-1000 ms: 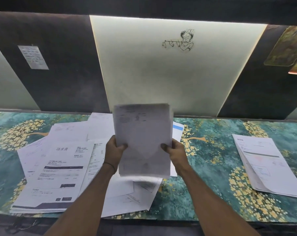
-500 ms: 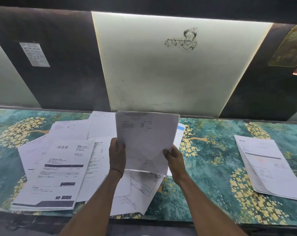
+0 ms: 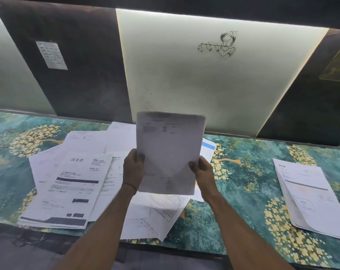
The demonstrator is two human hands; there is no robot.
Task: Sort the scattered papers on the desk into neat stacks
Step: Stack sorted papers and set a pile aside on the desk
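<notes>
I hold a small bundle of white sheets (image 3: 168,152) upright above the middle of the desk. My left hand (image 3: 133,168) grips its left edge, thumb on the front. My right hand (image 3: 201,170) grips its right edge the same way. Below and to the left lies a scattered pile of printed papers (image 3: 67,188), overlapping at odd angles, topped by a form with a dark band. More loose sheets (image 3: 161,213) lie under my hands and reach the front edge. A separate stack of papers (image 3: 309,195) rests on the desk at the right.
The desk (image 3: 243,191) has a teal cover with yellow flower patterns. A wall of dark and pale panels (image 3: 184,78) rises right behind it, with a small note (image 3: 51,54) stuck at the left. The front edge of the desk runs close to my body.
The held bundle has been squared up and lifted slightly; its sheets were fanned and tilted half a second ago. Both hands keep their grip on its sides.
</notes>
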